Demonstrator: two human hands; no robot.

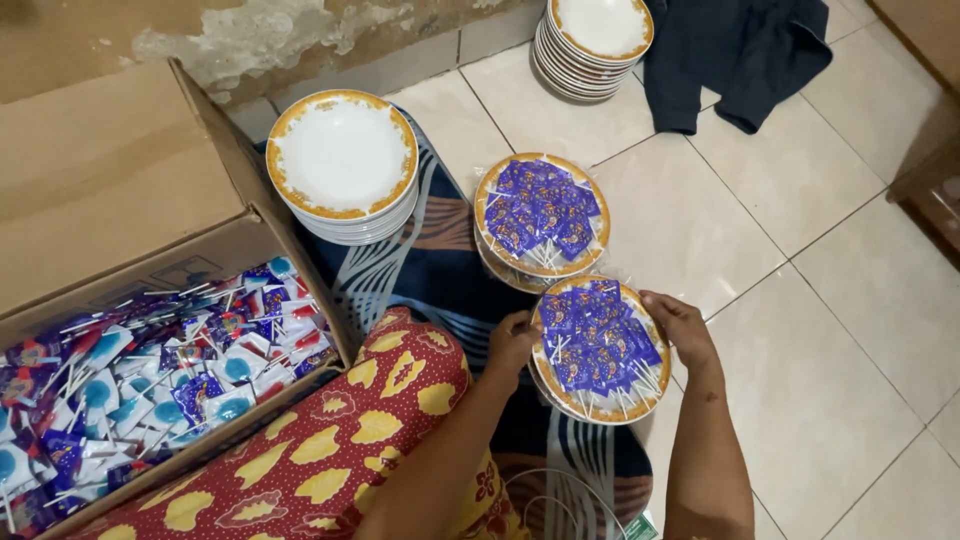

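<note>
Purple-wrapped lollipops fill gold-rimmed plate (598,350), held level between both hands: left hand (510,343) grip closed on left rim, right hand (680,328) on right rim. Sticks point toward person. Matching filled plate (541,215) just beyond, apparently touching.

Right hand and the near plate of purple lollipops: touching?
Touching. Head view shows the right hand curled on the rim of the near plate, fingers lying over its edge; left hand grips the opposite rim.
</note>
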